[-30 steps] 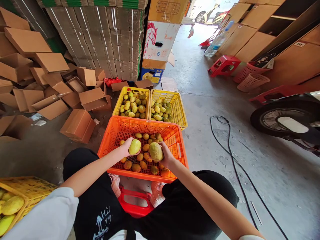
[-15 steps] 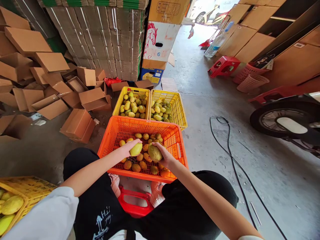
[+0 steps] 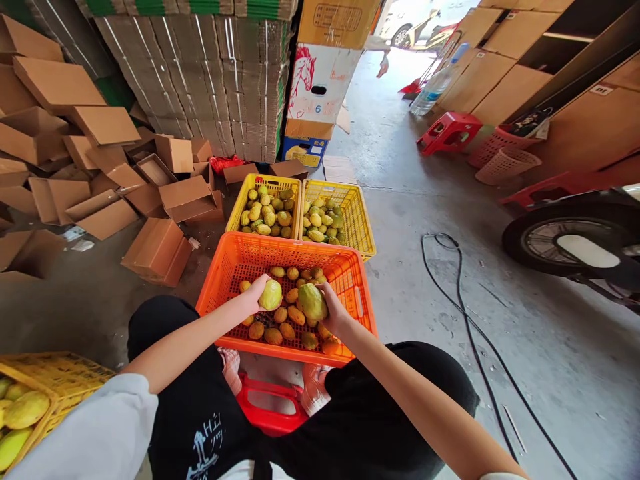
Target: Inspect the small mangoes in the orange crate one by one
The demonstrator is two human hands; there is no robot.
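Note:
My left hand (image 3: 257,293) is closed around a yellow-green mango (image 3: 271,295). A larger, greener mango (image 3: 313,303) is gripped in my right hand (image 3: 334,308), its top side facing me. Both hands hover over the orange plastic crate (image 3: 210,275) between my knees, the two mangoes a small gap apart. Below them, several smaller, browner yellow mangoes (image 3: 273,335) lie spread on the crate's mesh bottom. Part of my fingers is hidden behind the fruit.
Two yellow crates (image 3: 367,227) with more mangoes adjoin the orange crate's far side. Another yellow crate (image 3: 65,380) stands at my left. Cardboard boxes (image 3: 155,250) are heaped at left. A black cable (image 3: 460,300) and a motorbike wheel (image 3: 545,237) are at right.
The mango in my right hand has turned, now showing a greener side. The one in my left hand has rotated slightly. Both hands stay over the orange crate.

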